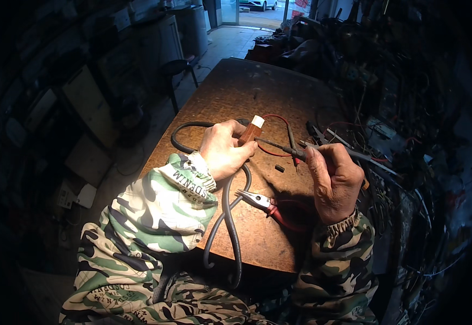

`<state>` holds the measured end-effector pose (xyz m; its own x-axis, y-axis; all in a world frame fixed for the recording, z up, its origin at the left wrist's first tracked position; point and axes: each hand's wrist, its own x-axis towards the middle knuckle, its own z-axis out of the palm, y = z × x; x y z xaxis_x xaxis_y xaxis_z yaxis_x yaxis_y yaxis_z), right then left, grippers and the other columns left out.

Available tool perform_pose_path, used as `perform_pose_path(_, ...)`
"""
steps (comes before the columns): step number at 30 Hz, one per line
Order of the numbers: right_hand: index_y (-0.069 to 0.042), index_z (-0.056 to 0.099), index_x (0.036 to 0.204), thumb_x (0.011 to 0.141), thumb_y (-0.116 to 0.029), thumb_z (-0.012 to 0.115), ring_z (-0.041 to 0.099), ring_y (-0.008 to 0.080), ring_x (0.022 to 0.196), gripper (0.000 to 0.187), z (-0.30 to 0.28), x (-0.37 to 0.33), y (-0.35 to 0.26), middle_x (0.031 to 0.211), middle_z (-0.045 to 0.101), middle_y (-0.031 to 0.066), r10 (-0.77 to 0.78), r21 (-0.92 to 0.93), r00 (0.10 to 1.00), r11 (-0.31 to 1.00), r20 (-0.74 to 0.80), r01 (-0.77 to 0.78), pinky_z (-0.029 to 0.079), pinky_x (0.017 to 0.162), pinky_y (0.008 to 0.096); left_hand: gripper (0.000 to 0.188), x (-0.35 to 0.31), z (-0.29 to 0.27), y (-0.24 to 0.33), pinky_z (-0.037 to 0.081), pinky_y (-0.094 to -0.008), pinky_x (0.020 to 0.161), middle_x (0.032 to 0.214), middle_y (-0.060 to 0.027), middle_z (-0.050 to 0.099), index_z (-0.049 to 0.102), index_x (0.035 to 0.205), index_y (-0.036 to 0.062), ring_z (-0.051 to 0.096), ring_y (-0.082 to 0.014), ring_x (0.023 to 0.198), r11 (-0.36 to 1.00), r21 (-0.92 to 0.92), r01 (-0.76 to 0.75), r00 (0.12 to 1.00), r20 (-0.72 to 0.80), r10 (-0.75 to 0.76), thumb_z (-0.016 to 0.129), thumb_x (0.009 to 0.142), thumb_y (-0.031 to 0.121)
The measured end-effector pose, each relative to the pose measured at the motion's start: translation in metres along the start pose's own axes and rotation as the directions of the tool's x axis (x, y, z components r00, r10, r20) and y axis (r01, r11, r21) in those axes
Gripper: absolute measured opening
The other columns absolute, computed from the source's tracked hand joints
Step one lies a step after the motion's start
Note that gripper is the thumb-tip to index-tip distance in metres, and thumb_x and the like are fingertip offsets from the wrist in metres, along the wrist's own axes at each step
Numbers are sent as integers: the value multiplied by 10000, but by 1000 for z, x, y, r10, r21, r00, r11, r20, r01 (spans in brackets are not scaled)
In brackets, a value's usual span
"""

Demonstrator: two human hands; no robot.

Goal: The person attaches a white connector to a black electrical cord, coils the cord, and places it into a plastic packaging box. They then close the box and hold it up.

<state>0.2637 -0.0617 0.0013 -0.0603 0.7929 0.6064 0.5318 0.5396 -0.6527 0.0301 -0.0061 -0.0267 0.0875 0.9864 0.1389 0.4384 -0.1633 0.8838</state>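
My left hand (pixel 224 147) grips a small reddish-brown block with a white end (pixel 254 129), closed around its lower part. In my right hand (pixel 337 179), pinched between thumb and fingers, is a slim dark rod-like tool (pixel 280 147). Its thin tip reaches the block by my left thumb; whether it touches cannot be made out. A thick black cable (pixel 226 203) loops behind and below my left hand and hangs over the table's near edge. Red-handled pliers (pixel 258 200) lie between my forearms, jaws toward the cable. A short black cylinder (pixel 280 168) lies beyond them.
A thin red wire (pixel 289 127) curves behind the block on the worn wooden table (pixel 219 81). Several tools and cables (pixel 349 149) crowd the right side, with dark clutter beyond. A black stool (pixel 174 67) stands past the left edge, near a bright doorway (pixel 252 16).
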Motion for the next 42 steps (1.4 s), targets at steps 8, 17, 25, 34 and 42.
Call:
perform_pose_path(8, 22, 652, 998, 865, -2, 778, 712, 184, 779, 185, 2, -1, 11, 901, 659, 123, -51, 92, 999, 994, -1, 51, 568, 667, 286, 391, 3, 1, -7, 612, -290, 715, 984, -214, 738, 566, 1172, -180, 752, -191, 838, 1000, -22, 14, 1000, 15, -14, 729, 927, 79)
perform_pose_path(17, 26, 670, 938, 856, -7, 794, 705, 175, 694, 152, 10, 0, 6, 820, 665, 109, -107, 88, 992, 990, -60, 112, 542, 590, 281, 387, 2, 0, -4, 610, -288, 720, 959, -202, 740, 558, 1185, -175, 750, -183, 837, 998, -48, 42, 999, 23, -40, 718, 939, 77)
perform_pose_path(25, 11, 677, 877, 949, -138, 760, 646, 84, 635, 185, -1, 4, 4, 714, 695, 53, 42, 169, 992, 985, -117, -22, 491, 555, 233, 363, 2, 4, -4, 606, -309, 704, 920, -202, 750, 608, 1152, -143, 759, -209, 835, 977, -211, -25, 1000, -7, 24, 723, 924, 115)
perform_pose_path(34, 25, 704, 997, 892, -106, 746, 717, 305, 801, 173, -8, 21, 50, 910, 718, 172, -44, -275, 961, 961, -274, -34, 566, 706, 376, 452, 22, -51, -17, 555, -258, 711, 947, -116, 693, 608, 1214, -110, 670, -127, 799, 993, -101, -66, 974, -222, 42, 795, 867, 111)
perform_pose_path(42, -9, 628, 948, 827, -170, 780, 699, 403, 865, 253, -13, 19, 48, 921, 702, 189, 247, -591, 969, 779, -17, -208, 564, 737, 479, 466, 31, -45, -15, 529, -435, 892, 1068, -215, 702, 654, 1118, -46, 687, -352, 990, 845, 528, -79, 990, -58, 129, 795, 842, 303)
